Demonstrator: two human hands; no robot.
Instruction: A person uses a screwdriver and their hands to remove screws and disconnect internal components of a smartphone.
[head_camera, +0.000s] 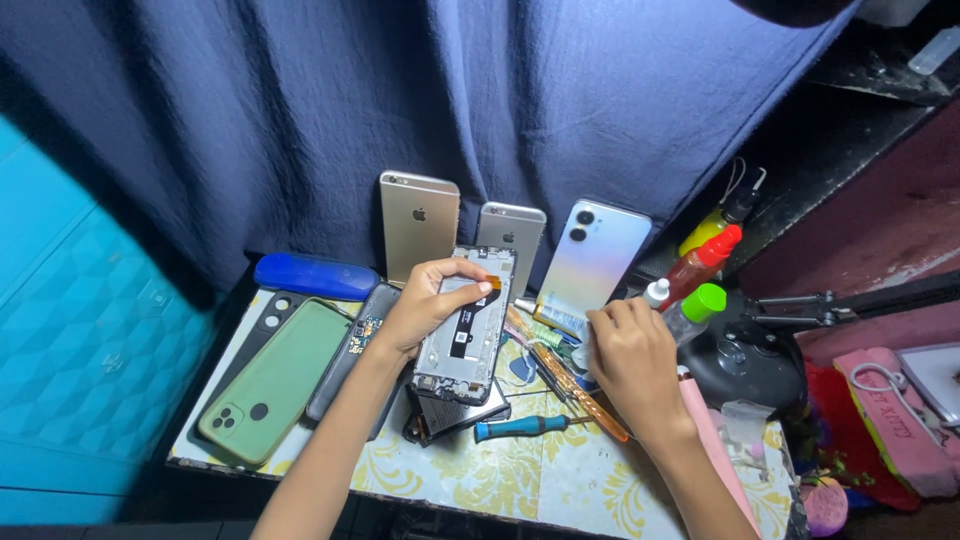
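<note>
So we've got the opened phone frame (463, 325) tilted up near the middle of the worktop (500, 480), its bare inside with the black board and an orange flex strip facing us. Our left hand (425, 300) is wrapped around its upper left edge, thumb and fingers closed on the frame, propping it above a dark panel (455, 412) lying flat underneath. Our right hand (630, 355) is curled down among the tools just right of it; we can't tell if it's actually pinching anything.

Tip for this bit, as we see it: grip the frame by its edges only and keep fingers off that flex strip, it probably tears easily.

Close by lie an orange-handled tool (575, 385) and a blue-handled screwdriver (520, 427). Further out: a green phone case (280, 380) on the left, three phones leaning on the blue curtain (300, 120), and squeeze bottles (700, 265) at right.
</note>
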